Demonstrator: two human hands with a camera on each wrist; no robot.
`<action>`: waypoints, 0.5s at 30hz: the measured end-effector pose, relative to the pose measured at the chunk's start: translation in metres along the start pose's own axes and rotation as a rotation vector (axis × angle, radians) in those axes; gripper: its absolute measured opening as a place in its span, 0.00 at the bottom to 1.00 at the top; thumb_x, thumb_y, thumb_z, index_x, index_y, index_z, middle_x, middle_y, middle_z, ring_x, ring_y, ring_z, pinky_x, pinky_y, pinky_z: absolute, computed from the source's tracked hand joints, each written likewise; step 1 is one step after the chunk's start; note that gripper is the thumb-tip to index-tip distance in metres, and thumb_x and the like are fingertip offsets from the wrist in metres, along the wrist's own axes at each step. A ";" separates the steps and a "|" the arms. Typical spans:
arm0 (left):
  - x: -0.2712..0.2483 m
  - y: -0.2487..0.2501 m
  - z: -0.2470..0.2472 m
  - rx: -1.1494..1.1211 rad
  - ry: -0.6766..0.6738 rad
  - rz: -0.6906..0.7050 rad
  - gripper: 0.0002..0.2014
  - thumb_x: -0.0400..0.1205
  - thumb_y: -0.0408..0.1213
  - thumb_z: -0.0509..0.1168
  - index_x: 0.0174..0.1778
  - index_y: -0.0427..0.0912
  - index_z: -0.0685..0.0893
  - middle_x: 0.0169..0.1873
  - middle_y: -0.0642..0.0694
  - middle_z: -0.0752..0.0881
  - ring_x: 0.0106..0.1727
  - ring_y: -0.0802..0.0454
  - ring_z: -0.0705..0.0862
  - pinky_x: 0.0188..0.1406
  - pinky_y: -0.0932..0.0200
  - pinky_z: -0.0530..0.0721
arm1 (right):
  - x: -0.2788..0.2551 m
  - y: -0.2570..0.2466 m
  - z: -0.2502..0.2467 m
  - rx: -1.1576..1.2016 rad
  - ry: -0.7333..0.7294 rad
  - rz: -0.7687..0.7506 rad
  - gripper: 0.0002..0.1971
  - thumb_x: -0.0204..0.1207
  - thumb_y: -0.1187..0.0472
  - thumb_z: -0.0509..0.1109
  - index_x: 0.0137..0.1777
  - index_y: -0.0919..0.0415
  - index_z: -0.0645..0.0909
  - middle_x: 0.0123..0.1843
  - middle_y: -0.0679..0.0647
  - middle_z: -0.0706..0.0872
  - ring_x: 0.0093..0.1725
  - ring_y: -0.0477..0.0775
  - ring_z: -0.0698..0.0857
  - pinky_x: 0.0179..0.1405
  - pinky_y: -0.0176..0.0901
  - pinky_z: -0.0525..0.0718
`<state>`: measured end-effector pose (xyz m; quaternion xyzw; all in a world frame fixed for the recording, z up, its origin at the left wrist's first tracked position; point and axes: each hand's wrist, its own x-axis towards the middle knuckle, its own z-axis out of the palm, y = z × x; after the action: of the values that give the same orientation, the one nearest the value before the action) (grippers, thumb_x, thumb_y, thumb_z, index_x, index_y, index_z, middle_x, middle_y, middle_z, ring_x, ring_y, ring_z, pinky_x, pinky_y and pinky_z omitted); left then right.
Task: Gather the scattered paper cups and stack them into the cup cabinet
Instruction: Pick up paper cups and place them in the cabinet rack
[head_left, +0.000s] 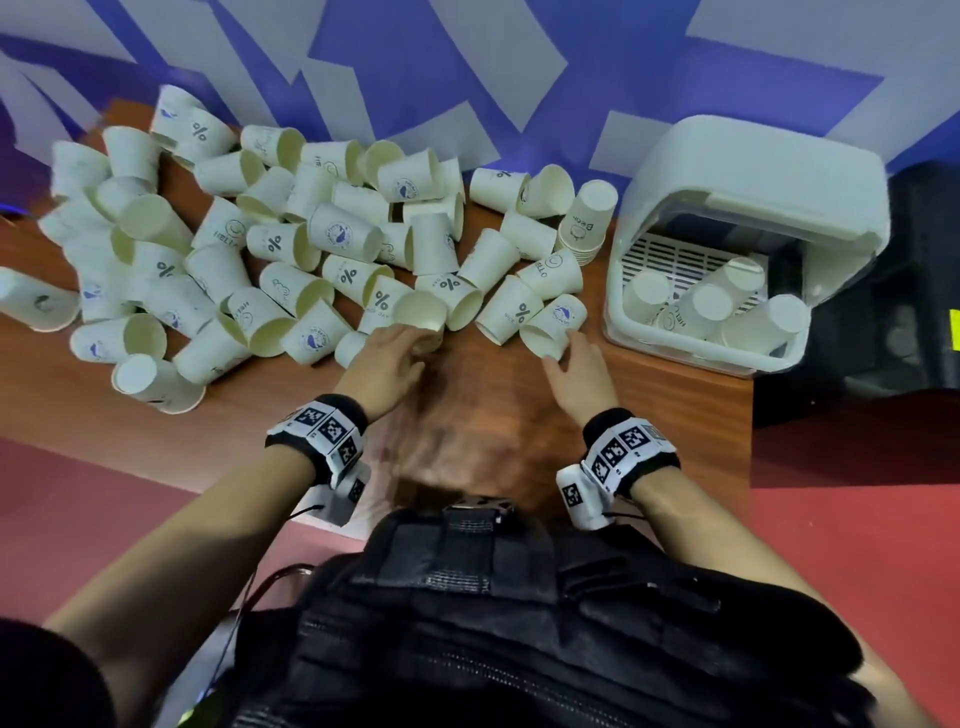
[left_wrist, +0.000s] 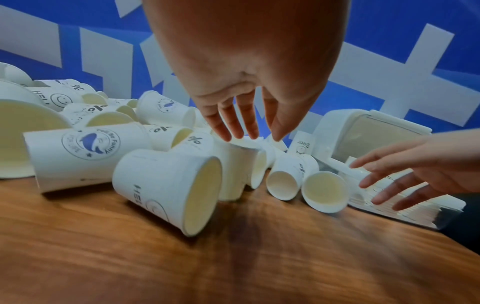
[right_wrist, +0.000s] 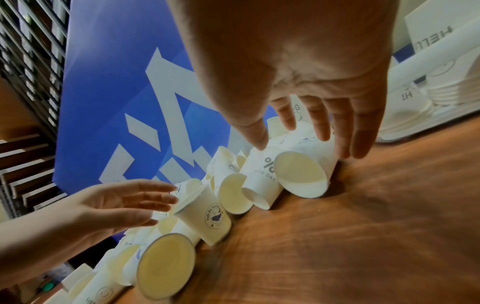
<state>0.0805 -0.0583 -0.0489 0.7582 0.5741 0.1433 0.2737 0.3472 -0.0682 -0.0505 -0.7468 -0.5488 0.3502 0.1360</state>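
Note:
Several white paper cups (head_left: 291, 260) lie scattered over the wooden table (head_left: 493, 415). The white cup cabinet (head_left: 675, 353) stands at the right with its lid raised and several upturned cups (head_left: 706, 306) inside. My left hand (head_left: 410, 348) reaches with straight, spread fingers to an upright cup (head_left: 421, 314); in the left wrist view its fingertips (left_wrist: 226, 135) hover at that cup's rim (left_wrist: 244, 144). My right hand (head_left: 563, 358) spreads over a whale-logo cup (head_left: 553, 325) on its side. In the right wrist view the fingers (right_wrist: 350, 144) straddle this cup (right_wrist: 303, 174), not closed on it.
A short stack of upturned cups (head_left: 587, 223) stands between the heap and the cabinet. A blue and white wall panel (head_left: 467, 78) backs the table. The table's right edge (head_left: 750, 415) runs just past the cabinet. Bare wood lies in front of my hands.

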 end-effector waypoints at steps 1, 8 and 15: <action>0.004 -0.004 -0.004 -0.004 0.015 0.004 0.22 0.78 0.28 0.67 0.69 0.39 0.78 0.63 0.39 0.80 0.64 0.38 0.76 0.65 0.51 0.70 | 0.003 -0.002 0.002 0.003 0.009 0.022 0.28 0.82 0.52 0.60 0.81 0.58 0.60 0.70 0.62 0.72 0.67 0.64 0.76 0.62 0.52 0.75; 0.050 0.004 -0.007 0.033 -0.066 0.136 0.22 0.81 0.32 0.66 0.72 0.41 0.76 0.68 0.38 0.77 0.68 0.39 0.73 0.68 0.52 0.67 | 0.028 -0.011 0.004 0.077 0.053 0.160 0.31 0.82 0.50 0.60 0.82 0.56 0.56 0.73 0.64 0.71 0.67 0.67 0.76 0.64 0.55 0.75; 0.112 0.032 0.018 0.141 -0.272 0.186 0.30 0.80 0.36 0.64 0.80 0.42 0.65 0.73 0.38 0.72 0.71 0.37 0.71 0.68 0.50 0.67 | 0.062 -0.011 0.002 0.177 0.072 0.216 0.30 0.80 0.53 0.64 0.79 0.62 0.59 0.71 0.66 0.74 0.67 0.66 0.77 0.67 0.57 0.76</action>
<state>0.1493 0.0373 -0.0556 0.8377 0.4678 0.0234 0.2807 0.3476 -0.0084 -0.0688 -0.7987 -0.4269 0.3828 0.1824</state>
